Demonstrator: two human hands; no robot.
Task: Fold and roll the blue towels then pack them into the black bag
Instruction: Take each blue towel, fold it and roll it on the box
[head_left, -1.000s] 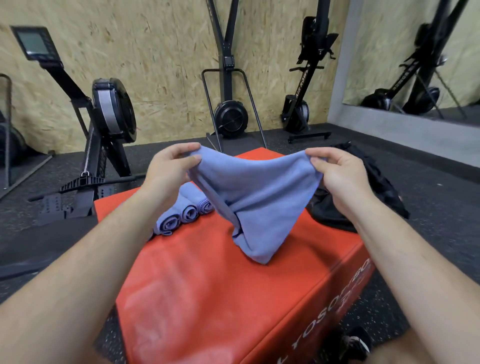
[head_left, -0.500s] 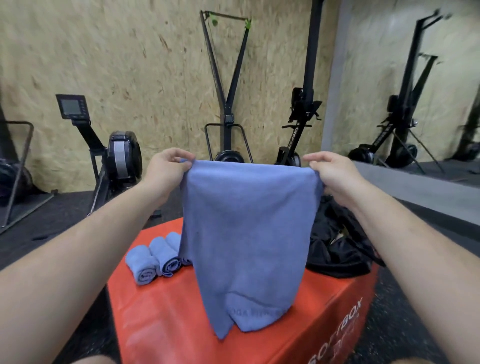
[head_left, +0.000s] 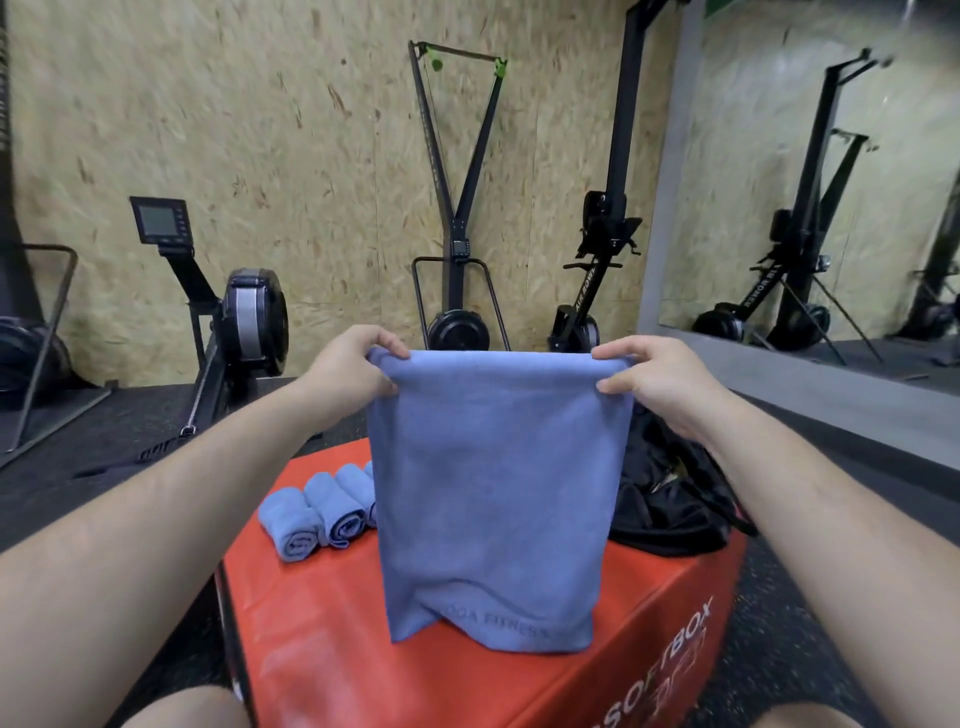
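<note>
Raised from a bunched sag, the blue towel (head_left: 493, 493) now hangs flat over the red box (head_left: 337, 623), its hem brushing the top, spread ready for folding. Left hand (head_left: 348, 369) and right hand (head_left: 654, 384) each pinch a top corner, fingers (head_left: 379, 340) curled over the edge. Rolled towels (head_left: 317, 512) wait to the left, the black bag (head_left: 670, 499) to the right.

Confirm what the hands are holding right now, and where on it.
Both hold one unrolled blue towel by its top edge: left hand pinches the top left corner, right hand the top right corner. It hangs over the red box.
</note>
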